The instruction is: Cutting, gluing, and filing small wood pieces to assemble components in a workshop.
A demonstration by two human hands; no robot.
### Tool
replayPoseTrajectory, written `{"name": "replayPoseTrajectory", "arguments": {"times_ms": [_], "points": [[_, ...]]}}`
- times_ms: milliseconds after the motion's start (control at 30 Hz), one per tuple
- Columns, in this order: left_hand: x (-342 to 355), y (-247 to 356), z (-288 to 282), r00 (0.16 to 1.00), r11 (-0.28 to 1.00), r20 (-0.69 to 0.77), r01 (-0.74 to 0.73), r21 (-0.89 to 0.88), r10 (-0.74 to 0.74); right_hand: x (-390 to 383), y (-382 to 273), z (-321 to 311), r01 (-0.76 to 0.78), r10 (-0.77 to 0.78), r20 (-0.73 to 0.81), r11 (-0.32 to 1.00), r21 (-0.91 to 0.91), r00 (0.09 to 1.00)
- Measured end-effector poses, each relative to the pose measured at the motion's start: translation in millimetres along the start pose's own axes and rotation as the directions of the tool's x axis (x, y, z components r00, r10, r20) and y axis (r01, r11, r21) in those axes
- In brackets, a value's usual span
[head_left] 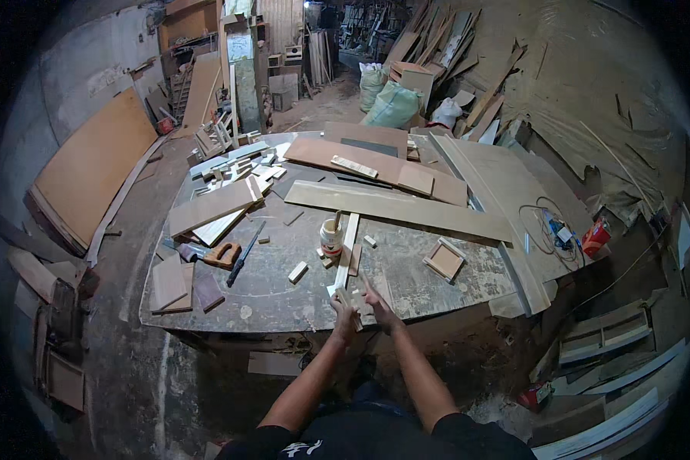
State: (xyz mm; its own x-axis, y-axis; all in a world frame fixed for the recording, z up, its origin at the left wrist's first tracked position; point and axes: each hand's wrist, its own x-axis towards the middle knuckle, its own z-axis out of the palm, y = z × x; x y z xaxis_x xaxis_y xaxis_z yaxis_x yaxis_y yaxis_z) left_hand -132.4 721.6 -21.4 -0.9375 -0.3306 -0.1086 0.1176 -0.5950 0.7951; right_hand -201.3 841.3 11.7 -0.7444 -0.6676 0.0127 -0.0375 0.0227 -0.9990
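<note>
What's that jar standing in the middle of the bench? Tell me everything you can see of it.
The jar is small and rounded, with a pale body and a partly red label; glass or plastic, I can't tell. Its mouth looks open, and a brown stick, perhaps a brush handle, pokes up from it. It stands upright on the workbench, just left of a long pale wood strip. Neither the left hand nor the right hand touches it.

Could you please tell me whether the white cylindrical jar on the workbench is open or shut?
Open: a slim brown stick rises from the mouth of the white cylindrical jar, with no lid over it.
</note>
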Motion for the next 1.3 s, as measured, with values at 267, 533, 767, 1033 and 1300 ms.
{"name": "replayPoseTrajectory", "arguments": {"times_ms": [267,533,767,1033,1300], "points": [[47.8,-59.6,-85.8,0.963,0.96,-0.268,-0.112,-0.256,0.041,1.0,-19.0,13.0,-0.163,0.165,-0.018,0.984,0.068,0.986],[39.9,-59.4,-45.7,0.988,0.965,-0.146,0.018,-0.263,-0.058,-11.6,-2.0,-9.4,-0.179,0.19,-0.134,0.979,0.094,0.973],[23.5,-36.6,-14.1,0.989,0.985,-0.141,0.011,-0.172,-0.036,-19.5,4.3,-22.7,-0.143,0.171,-0.223,0.981,0.135,0.96],[30.2,-43.9,-35.2,0.993,0.952,-0.013,0.107,-0.287,-0.115,-20.2,-2.7,-15.2,-0.175,0.191,-0.225,0.981,0.086,0.955],[4.6,-18.2,-12.1,0.975,0.993,-0.188,-0.114,0.014,0.115,-18.9,-5.0,-8.2,-0.167,0.176,-0.171,0.984,0.068,0.969]]}}
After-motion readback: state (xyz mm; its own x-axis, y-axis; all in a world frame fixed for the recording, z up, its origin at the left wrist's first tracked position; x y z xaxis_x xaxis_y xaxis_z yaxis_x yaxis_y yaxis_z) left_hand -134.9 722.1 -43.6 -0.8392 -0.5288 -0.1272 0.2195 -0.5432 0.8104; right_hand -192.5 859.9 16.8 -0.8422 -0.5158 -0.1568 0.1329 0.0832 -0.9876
